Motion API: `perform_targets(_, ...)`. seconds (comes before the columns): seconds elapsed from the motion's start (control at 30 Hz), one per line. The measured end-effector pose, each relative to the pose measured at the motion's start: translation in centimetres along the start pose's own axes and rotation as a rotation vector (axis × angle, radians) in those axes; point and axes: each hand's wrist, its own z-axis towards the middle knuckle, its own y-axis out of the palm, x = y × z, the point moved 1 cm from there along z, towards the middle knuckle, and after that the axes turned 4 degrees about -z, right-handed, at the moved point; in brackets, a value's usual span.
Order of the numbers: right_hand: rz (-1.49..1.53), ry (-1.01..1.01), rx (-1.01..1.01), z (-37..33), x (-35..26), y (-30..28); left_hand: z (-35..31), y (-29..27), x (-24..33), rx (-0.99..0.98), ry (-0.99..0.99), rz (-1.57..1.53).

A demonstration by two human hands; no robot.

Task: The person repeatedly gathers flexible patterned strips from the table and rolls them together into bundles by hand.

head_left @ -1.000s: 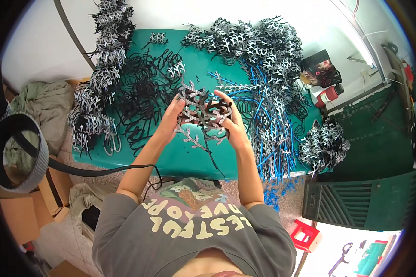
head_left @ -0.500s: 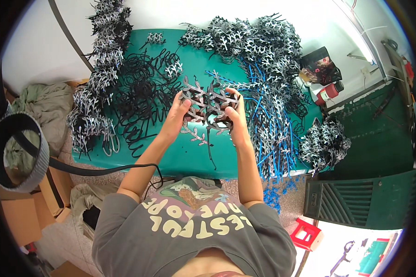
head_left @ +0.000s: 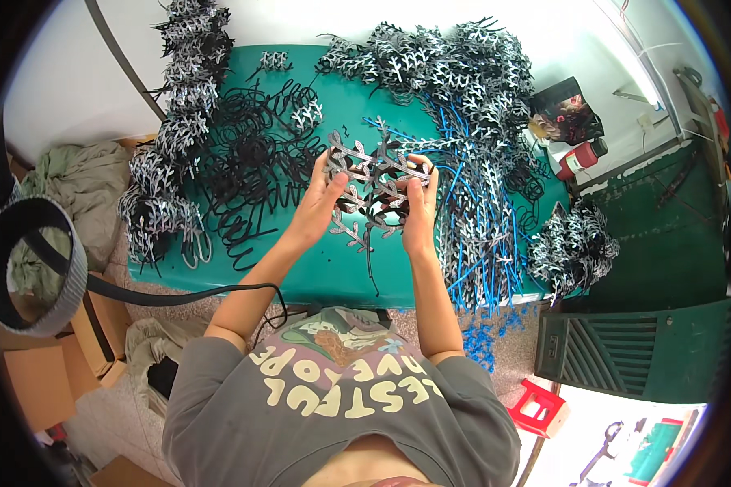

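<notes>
Both hands hold a silver-grey leafy sprig piece [head_left: 354, 189] with black stems, raised over the green table [head_left: 300, 268]. My left hand [head_left: 321, 203] is closed on its left side, thumb over the leaves. On the right side my right hand [head_left: 418, 213] grips it the same way, thumb upright. A thin black cord hangs from the piece toward the table's near edge. Left of my hands lies a tangle of black cords [head_left: 256, 154], with a small leafy sprig [head_left: 306, 114] on it. Fingers behind the leaves are partly hidden.
Leafy sprigs are heaped along the left edge [head_left: 188, 122] and far right [head_left: 439, 61]. Blue and silver strands [head_left: 475, 227] cover the table's right. A red bottle [head_left: 581, 159] and dark pouch [head_left: 564, 114] stand beyond. At left hangs a ring-shaped lamp [head_left: 36, 268].
Both hands have shifted slightly to the right with the leafy piece. Its leaves sit at a somewhat different angle, and my right thumb has moved a little higher on it.
</notes>
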Motion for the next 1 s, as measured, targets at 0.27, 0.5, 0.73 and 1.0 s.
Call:
perform_targets(0.27, 0.461, 0.33, -0.096, -0.2, 0.9, 0.0, -0.1, -0.3, 0.5, 0.074, -0.146, -0.144)
perform_targets(0.5, 0.645, 0.373, -0.122, 0.0, 0.4, 0.3, -0.6, -1.5, -0.4, 0.046, -0.284, -0.288)
perform_targets(0.73, 0.073, 0.105, -0.084, 0.3, 2.3, -0.8, -0.7, -0.6, 0.3, 0.04, -0.345, -0.606)
perform_targets(1.0, 0.468, 0.576, -0.532, -0.3, -1.4, -3.6, -1.1, -2.3, -1.0, 0.007, -0.252, -0.334)
